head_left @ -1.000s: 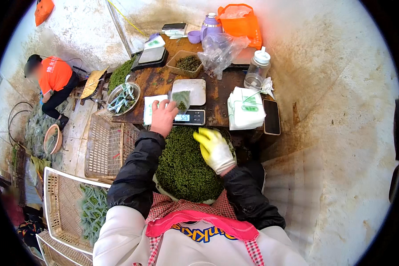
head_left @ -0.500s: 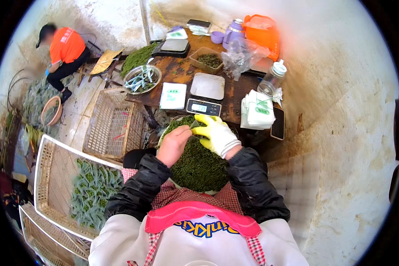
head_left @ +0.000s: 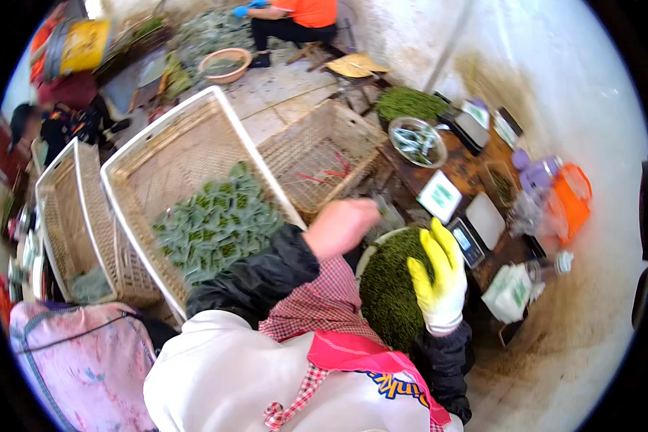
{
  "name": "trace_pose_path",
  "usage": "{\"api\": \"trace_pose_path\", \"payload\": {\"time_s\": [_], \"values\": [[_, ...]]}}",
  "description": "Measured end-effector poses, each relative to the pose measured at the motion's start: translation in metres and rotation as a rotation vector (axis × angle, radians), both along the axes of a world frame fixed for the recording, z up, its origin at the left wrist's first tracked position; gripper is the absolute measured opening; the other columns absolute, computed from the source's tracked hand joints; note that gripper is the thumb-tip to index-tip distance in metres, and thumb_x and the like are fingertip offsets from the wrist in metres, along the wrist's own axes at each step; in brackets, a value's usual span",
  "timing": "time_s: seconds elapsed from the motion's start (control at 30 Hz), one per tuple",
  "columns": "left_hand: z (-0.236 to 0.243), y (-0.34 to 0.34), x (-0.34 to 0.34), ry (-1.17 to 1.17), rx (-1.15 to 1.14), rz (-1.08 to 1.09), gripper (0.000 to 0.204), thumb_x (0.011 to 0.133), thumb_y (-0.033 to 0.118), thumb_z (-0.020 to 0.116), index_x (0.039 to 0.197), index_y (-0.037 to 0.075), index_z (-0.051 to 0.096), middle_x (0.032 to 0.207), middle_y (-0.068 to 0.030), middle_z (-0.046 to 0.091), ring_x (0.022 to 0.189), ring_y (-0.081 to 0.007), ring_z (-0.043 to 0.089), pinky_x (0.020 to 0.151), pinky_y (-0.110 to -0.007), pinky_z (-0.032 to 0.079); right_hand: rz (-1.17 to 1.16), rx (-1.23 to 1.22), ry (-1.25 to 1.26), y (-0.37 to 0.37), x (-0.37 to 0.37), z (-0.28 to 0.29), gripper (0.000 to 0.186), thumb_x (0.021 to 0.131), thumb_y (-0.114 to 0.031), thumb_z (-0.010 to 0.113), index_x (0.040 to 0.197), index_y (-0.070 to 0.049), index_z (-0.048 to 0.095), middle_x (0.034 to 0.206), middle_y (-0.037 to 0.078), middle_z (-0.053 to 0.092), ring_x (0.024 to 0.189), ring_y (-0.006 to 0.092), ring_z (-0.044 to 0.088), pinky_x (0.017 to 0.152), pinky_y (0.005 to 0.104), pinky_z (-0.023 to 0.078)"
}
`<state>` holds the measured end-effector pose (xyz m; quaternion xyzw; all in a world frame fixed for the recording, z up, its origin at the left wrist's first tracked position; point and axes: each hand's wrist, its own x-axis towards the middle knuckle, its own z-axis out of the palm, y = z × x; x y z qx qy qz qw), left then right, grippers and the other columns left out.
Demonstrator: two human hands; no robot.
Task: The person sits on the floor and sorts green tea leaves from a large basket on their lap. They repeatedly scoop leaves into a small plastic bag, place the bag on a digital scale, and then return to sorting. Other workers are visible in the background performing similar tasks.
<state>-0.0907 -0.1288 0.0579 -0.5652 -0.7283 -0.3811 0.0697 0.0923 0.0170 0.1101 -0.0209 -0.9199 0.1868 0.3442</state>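
Note:
My bare left hand (head_left: 342, 229), smeared by motion, is closed beside the big bowl, its fingers toward the right. A small see-through greenish bag (head_left: 387, 217) shows at its fingertips, and the hand appears to grip it. My right hand (head_left: 441, 281), in a white glove with yellow-coated fingers, is open and empty over the right part of the bowl. Small dark green buds or grains (head_left: 389, 291) heap up in that bowl (head_left: 366, 255) at my lap. Left of me, a white-rimmed crate (head_left: 167, 155) holds many small clear bags of green stuff (head_left: 219, 227).
A wooden table (head_left: 419, 181) on the right bears a scale (head_left: 475, 230), stacked printed bags (head_left: 439, 196), a metal bowl (head_left: 419, 144) and a purple flask (head_left: 540, 173). An empty-looking crate (head_left: 317, 162) stands ahead; a pink bag (head_left: 83, 360) lies lower left. A person in orange (head_left: 313, 11) works beyond.
My view has swung to the left. My hands, close together before, are now apart: the left has gone toward the white-rimmed crate, and the right has spread its fingers over the bowl.

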Motion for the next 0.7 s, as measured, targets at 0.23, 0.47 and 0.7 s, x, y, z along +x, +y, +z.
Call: {"api": "trace_pose_path", "payload": {"time_s": [0.23, 0.47, 0.7], "values": [[-0.029, -0.191, -0.155, 0.259, -0.304, 0.994, 0.012, 0.079, 0.001, 0.054, 0.084, 0.006, 0.064, 0.079, -0.0171, 0.065, 0.073, -0.0369, 0.065, 0.065, -0.045, 0.052, 0.078, -0.251, -0.251, 0.015, 0.017, -0.072, 0.03, 0.079, 0.001, 0.068, 0.109, -0.002, 0.066, 0.119, 0.015, 0.062, 0.108, 0.0312, 0.06, 0.096, 0.0358, 0.047], [-0.147, -0.224, -0.246, -0.169, -0.731, 0.999, 0.022, 0.086, 0.017, 0.051, 0.088, 0.004, 0.069, 0.094, -0.024, 0.066, 0.089, -0.0412, 0.064, 0.079, -0.05, 0.051, 0.055, -0.32, -0.393, 0.007, 0.039, -0.104, 0.026, 0.079, -0.001, 0.068, 0.105, -0.004, 0.068, 0.113, 0.014, 0.065, 0.104, 0.0298, 0.063, 0.092, 0.0356, 0.05], [-0.102, -0.162, -0.226, 0.158, -1.2, 0.9, 0.022, 0.091, 0.017, 0.052, 0.099, 0.01, 0.072, 0.099, -0.0119, 0.071, 0.089, -0.0271, 0.069, 0.078, -0.051, 0.047, 0.129, -0.307, -0.474, 0.014, 0.055, -0.135, 0.024, 0.082, -0.01, 0.066, 0.106, -0.006, 0.067, 0.114, 0.014, 0.063, 0.1, 0.0327, 0.062, 0.089, 0.0388, 0.05]]}}
